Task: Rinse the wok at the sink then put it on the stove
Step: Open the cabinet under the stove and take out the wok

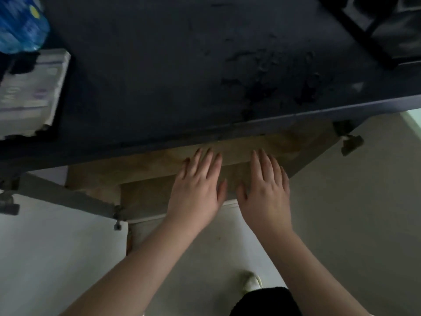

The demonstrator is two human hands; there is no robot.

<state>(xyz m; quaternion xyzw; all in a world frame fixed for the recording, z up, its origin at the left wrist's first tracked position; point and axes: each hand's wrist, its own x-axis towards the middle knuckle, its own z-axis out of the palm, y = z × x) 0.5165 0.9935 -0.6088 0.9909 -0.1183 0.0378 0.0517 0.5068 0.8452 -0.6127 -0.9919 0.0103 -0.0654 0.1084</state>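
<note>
No wok, sink or stove shows in the head view. My left hand (197, 186) and my right hand (265, 187) are stretched out side by side, palms down, fingers spread and empty. Both hover just below the front edge of a dark countertop (173, 65), in front of a brown wooden shelf (237, 153) inside an open cabinet beneath it.
An open cabinet door (61, 254), white, swings out at the lower left, with hinges on the frame. A blue plastic package (20, 26) and a white box (29, 94) sit on the counter's left end. A dark rack (387, 30) stands at the top right. My foot (250, 281) is on the pale floor.
</note>
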